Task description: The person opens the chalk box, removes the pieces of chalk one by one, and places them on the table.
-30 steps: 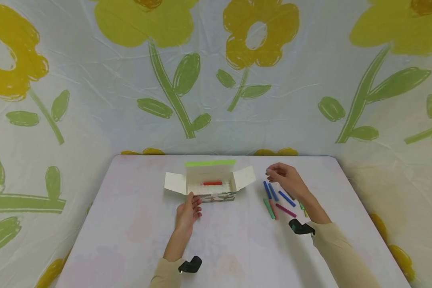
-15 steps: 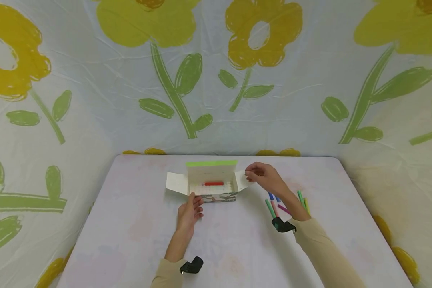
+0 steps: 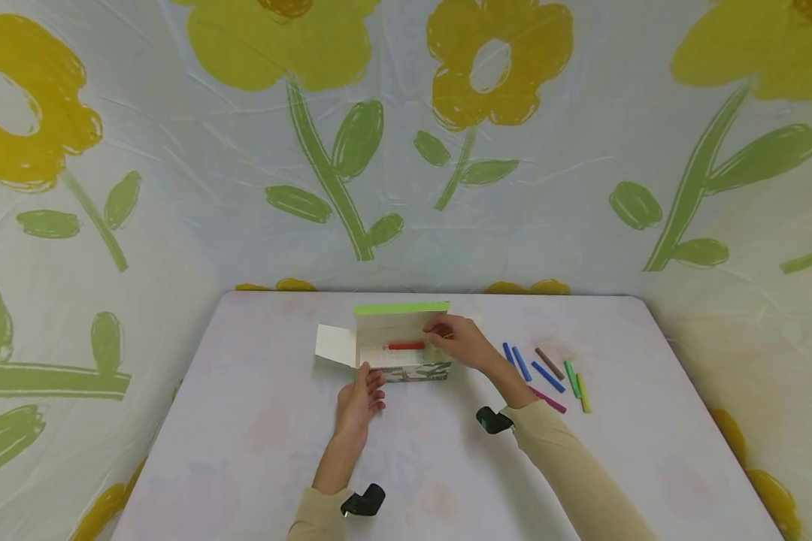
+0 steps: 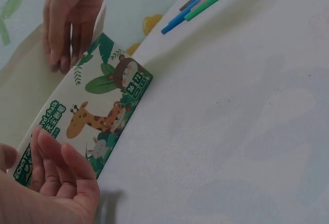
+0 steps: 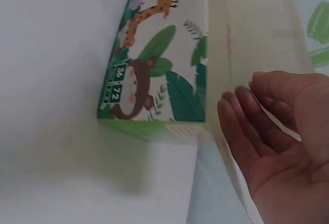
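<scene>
An open cardboard chalk box (image 3: 416, 373), printed with a giraffe and other animals, stands near the middle back of the table. A red chalk stick (image 3: 406, 346) lies inside, on top. My left hand (image 3: 360, 402) rests at the front left of the box, with its thumb at the rim and its fingers loosely bent by the front panel (image 4: 110, 85). My right hand (image 3: 462, 340) hovers over the box's right end, with thumb and fingertips close together beside the right flap (image 5: 236, 170). I cannot tell whether it pinches anything.
Several loose chalk sticks lie right of the box, among them a blue stick (image 3: 547, 377), a brown stick (image 3: 549, 364), a green stick (image 3: 571, 379), a yellow stick (image 3: 583, 393) and a magenta stick (image 3: 548, 400). The left flap (image 3: 334, 345) and raised lid (image 3: 401, 319) stand open.
My right hand has moved left from over the loose chalk, past the right flap, to above the box. The left hand has stayed at the box's front left corner.
</scene>
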Demonstrator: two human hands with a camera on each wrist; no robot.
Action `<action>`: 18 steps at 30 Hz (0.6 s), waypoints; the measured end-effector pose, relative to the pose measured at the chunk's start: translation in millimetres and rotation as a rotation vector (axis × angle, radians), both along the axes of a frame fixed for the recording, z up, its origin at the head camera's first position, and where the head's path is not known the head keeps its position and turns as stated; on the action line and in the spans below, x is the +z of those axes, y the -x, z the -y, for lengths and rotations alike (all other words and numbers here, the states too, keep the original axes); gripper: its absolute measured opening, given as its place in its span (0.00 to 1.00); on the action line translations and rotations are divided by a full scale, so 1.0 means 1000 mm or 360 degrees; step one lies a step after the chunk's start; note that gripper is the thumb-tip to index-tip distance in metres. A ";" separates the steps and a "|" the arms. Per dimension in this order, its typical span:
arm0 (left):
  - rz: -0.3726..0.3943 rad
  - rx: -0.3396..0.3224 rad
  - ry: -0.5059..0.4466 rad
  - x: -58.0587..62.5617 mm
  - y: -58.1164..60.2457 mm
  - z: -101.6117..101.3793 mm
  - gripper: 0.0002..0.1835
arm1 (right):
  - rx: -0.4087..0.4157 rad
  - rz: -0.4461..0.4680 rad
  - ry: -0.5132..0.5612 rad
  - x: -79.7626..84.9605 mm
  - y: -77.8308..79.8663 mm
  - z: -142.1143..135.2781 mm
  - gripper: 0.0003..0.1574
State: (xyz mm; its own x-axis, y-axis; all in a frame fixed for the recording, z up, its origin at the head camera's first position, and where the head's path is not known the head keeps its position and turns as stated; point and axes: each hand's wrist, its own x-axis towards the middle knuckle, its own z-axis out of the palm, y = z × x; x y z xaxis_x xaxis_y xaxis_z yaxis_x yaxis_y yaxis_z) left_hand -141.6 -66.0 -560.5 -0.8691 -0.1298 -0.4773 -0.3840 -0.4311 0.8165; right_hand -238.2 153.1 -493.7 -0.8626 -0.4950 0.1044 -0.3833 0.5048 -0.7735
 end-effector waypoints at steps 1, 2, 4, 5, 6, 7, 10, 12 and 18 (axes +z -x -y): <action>0.0001 0.0004 0.0002 0.000 0.000 0.000 0.29 | 0.0012 -0.0001 -0.0023 -0.002 0.002 0.004 0.10; 0.0003 0.0007 0.0008 0.000 0.001 0.000 0.29 | 0.0026 0.0005 -0.0041 -0.005 0.004 0.008 0.10; 0.0009 0.0011 0.0025 0.000 0.001 0.000 0.29 | 0.0065 0.0000 -0.0075 -0.009 0.007 0.014 0.10; 0.0011 0.0016 0.0028 0.000 0.001 0.000 0.28 | 0.0086 -0.0018 -0.0098 -0.010 0.008 0.018 0.09; 0.0010 0.0016 0.0029 0.000 0.002 0.000 0.28 | 0.0104 -0.0033 -0.0121 -0.012 0.010 0.021 0.09; 0.0009 0.0016 0.0033 0.000 0.002 0.000 0.28 | 0.0122 -0.0051 -0.0147 -0.013 0.011 0.023 0.09; 0.0002 0.0014 0.0033 0.000 0.003 0.000 0.28 | 0.0168 -0.0113 -0.0244 -0.017 0.014 0.031 0.09; 0.0001 0.0008 0.0031 0.000 0.003 -0.001 0.28 | 0.0183 -0.0132 -0.0318 -0.019 0.014 0.036 0.09; 0.0001 0.0005 0.0046 -0.003 0.002 -0.001 0.28 | 0.0226 -0.0077 -0.0484 -0.022 0.012 0.044 0.07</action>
State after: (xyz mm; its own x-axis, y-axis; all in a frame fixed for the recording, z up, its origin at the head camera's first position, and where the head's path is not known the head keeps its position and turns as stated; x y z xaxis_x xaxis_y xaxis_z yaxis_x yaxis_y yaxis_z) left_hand -144.0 -65.0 -563.4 -0.8683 -0.1465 -0.4739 -0.3832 -0.4084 0.8285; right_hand -249.9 109.2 -515.2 -0.7804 -0.6247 -0.0272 -0.4991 0.6485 -0.5748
